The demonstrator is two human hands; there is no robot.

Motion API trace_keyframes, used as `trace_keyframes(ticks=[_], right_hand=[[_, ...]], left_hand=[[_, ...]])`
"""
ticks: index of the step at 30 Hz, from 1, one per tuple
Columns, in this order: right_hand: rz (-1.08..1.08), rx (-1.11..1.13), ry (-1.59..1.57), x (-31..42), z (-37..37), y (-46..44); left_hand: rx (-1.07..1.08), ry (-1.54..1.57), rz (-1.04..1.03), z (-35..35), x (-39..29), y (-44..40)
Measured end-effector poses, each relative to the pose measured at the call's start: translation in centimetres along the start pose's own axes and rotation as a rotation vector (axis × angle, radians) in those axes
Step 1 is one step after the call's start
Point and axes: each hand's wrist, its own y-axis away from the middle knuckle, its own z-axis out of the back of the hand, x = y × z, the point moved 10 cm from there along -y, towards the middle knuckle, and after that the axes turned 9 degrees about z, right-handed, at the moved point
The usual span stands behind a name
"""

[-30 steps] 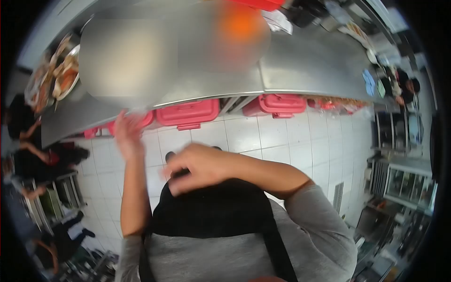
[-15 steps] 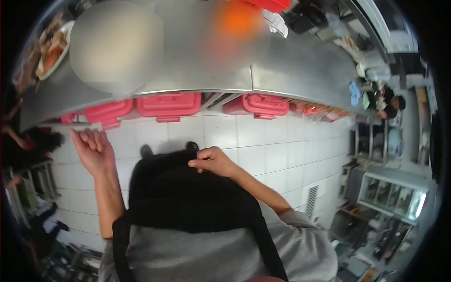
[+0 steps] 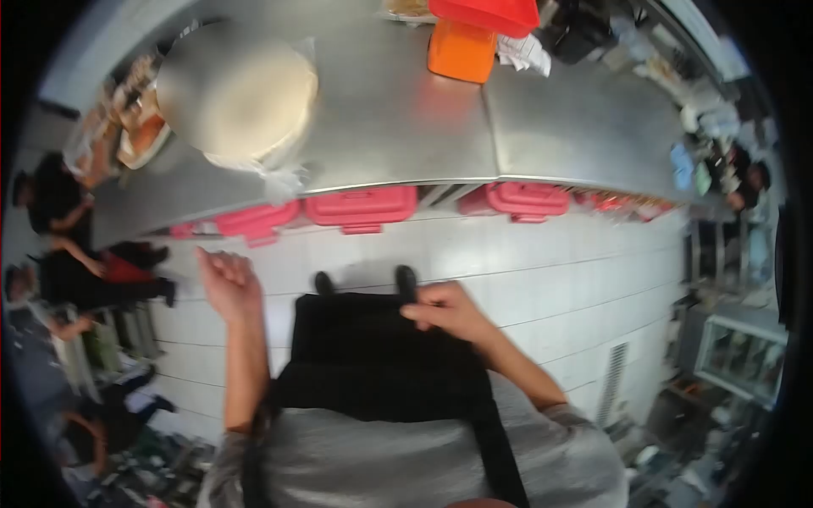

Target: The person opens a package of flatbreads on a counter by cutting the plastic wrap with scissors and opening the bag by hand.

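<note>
Black apron [image 3: 364, 356] at fingertips of right hand [image 3: 445, 309]: fingers together, grip on cloth unclear. Left hand [image 3: 230, 286]: fingers curled together, near pink bin [image 3: 258, 222].

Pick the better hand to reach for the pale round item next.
Left, probably: the left hand is nearer the counter edge and the pale round item. The right hand is farther off, by the black apron.

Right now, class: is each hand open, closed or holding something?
Left hand: closed, fingers curled, nothing visible in it.
Right hand: closed, by the black apron; any hold cannot be told.
</note>
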Motion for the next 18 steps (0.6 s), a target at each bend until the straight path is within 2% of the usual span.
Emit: trace_keyframes(ticks=[2,3,5,7,8,10,11,13,16,18], right_hand=[[-0.105,-0.025,0.191,-7.2,1.1,-0.8],[-0.101,0.003,0.209,-9.0,1.1,-1.0],[-0.133,-0.077,0.157,-9.5,1.8,-1.0],[-0.189,-0.133,0.12,-6.0,2.1,0.3],[-0.108,-0.111,0.083,-3.3,1.7,1.0],[0.086,-0.085,-0.013,1.2,1.0,2.2],[0.174,-0.074,-0.07,2.7,0.5,2.4],[0.216,-0.063,-0.078,3.6,0.0,1.9],[0.077,-0.089,-0.038,1.1,0.3,0.5],[-0.099,-0.12,0.019,-4.6,0.7,-0.5]], left_hand=[[0.112,0.048,-0.008,-0.8,0.9,0.0],[0.081,0.032,-0.043,-0.7,1.4,0.0],[0.01,0.026,-0.042,-0.1,3.1,-0.5],[0.012,0.003,0.022,1.0,4.2,-0.6],[-0.019,-0.02,0.062,0.4,3.9,0.3],[0.077,-0.061,0.074,1.0,3.3,0.0],[0.012,-0.065,0.081,1.3,3.0,0.0],[-0.019,-0.104,0.049,1.2,1.9,0.6],[-0.04,-0.05,0.068,1.6,2.4,0.9],[0.003,-0.045,0.048,1.0,2.2,1.3]])
